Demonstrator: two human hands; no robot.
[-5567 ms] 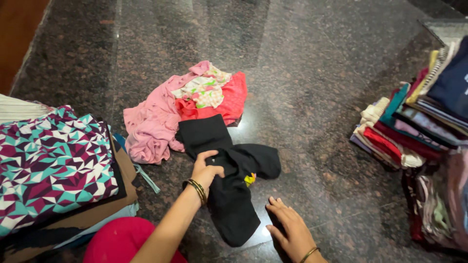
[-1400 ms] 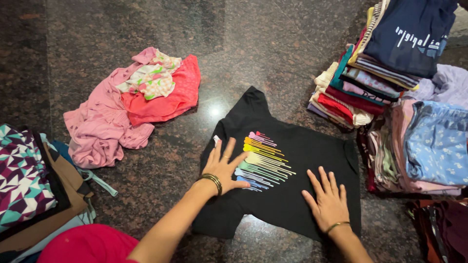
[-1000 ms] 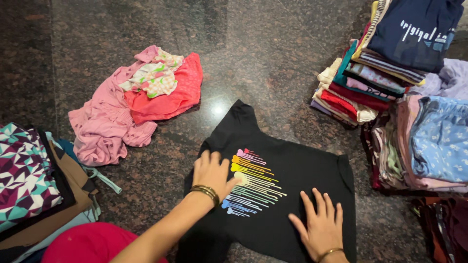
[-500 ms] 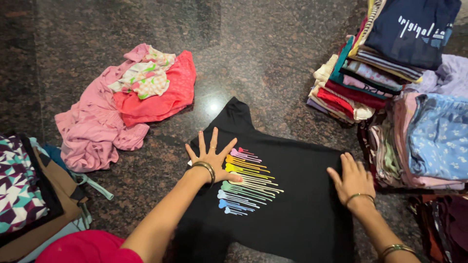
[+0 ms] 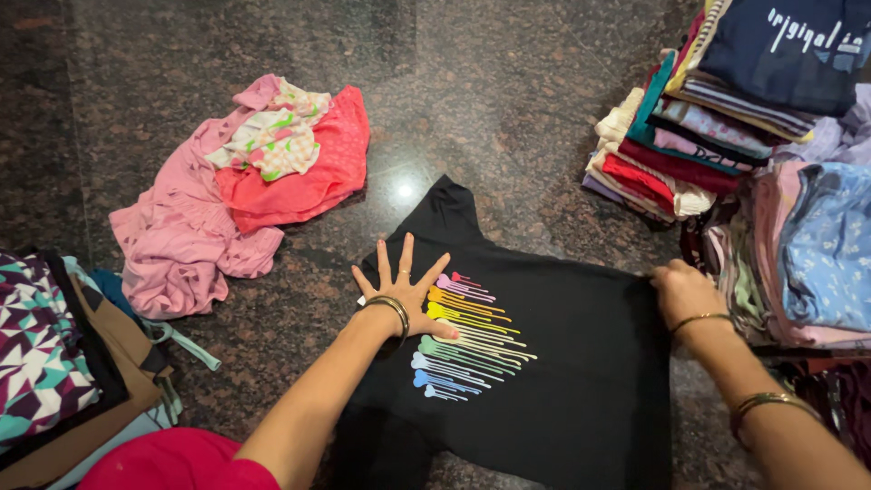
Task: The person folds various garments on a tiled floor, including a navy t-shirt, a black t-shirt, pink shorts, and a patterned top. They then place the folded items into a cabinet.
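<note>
Under the left hand (image 5: 406, 292), whose fingers (image 5: 381, 263) lie spread flat and released, a black T-shirt (image 5: 562, 381) is pressed to the dark stone floor (image 5: 508, 100) beside its rainbow print (image 5: 467, 340). Half a second ago the right hand (image 5: 682, 289) lay open on the cloth; now it has slid to the shirt's right edge, fingers curled and grasping the hem there. The shirt has spread flatter and looks smoothed out. Far left lies a pink heap of clothes (image 5: 245, 195); at right, a folded stack (image 5: 689, 136); near left, a patterned pile (image 5: 45, 363).
</note>
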